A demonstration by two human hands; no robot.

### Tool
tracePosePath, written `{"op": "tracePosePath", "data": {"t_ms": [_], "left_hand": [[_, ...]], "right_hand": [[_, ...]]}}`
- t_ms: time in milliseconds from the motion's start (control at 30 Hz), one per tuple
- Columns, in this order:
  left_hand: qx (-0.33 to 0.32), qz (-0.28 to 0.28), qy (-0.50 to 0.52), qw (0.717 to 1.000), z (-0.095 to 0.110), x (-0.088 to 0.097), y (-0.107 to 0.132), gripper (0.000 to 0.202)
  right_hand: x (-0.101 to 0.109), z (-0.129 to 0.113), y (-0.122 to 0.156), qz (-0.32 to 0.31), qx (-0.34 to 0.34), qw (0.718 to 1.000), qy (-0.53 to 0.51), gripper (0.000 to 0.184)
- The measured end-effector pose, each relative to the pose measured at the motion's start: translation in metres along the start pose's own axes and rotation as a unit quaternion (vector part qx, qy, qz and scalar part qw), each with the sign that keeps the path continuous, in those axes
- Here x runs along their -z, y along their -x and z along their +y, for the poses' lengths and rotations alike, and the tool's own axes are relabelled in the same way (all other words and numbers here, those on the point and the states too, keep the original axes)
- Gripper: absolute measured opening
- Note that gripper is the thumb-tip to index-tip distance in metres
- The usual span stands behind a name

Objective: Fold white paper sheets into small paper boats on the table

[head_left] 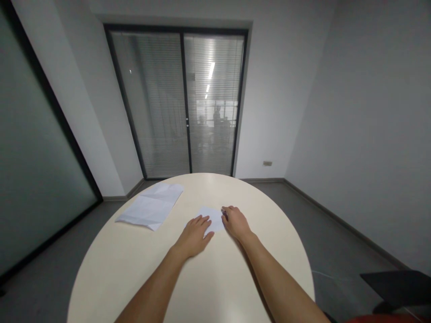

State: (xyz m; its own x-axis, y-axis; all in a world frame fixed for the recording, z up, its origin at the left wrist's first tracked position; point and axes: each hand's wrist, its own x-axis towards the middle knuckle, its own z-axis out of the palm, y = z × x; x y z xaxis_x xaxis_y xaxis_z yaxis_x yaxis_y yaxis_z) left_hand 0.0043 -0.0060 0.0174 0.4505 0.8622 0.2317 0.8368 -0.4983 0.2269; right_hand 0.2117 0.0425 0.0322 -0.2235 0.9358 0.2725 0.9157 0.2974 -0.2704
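Note:
A small sheet of white paper lies on the round cream table. My left hand rests on its left side, palm down, with the fingers stretched out and the thumb apart. At the sheet's right edge is my right hand, its fingers curled and pressed together. A small dark, partly shiny bit shows at those fingertips; it is too small and too hidden to name. Farther off to the left lies a larger creased white sheet, untouched by either hand.
The round table has a curved edge on all visible sides. Beyond it stands a glazed door with blinds. A dark flat object and something red are at the lower right, beside the table.

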Motion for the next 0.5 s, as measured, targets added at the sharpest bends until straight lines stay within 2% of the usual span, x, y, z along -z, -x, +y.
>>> {"op": "tracePosePath", "data": {"t_ms": [100,333,500], "left_hand": [[0.001,0.004,0.002,1.0,0.0,0.0,0.0,0.047],[0.004,0.009,0.002,1.0,-0.001,0.0,0.0,0.043],[0.001,0.007,0.005,1.0,-0.002,0.0,0.0,0.042]], "right_hand": [[-0.005,0.004,-0.001,0.004,0.003,1.0,-0.021,0.039],[-0.006,0.007,-0.002,0.004,0.005,0.997,-0.074,0.029],[-0.009,0.012,-0.004,-0.006,0.025,0.995,-0.095,0.032]]}}
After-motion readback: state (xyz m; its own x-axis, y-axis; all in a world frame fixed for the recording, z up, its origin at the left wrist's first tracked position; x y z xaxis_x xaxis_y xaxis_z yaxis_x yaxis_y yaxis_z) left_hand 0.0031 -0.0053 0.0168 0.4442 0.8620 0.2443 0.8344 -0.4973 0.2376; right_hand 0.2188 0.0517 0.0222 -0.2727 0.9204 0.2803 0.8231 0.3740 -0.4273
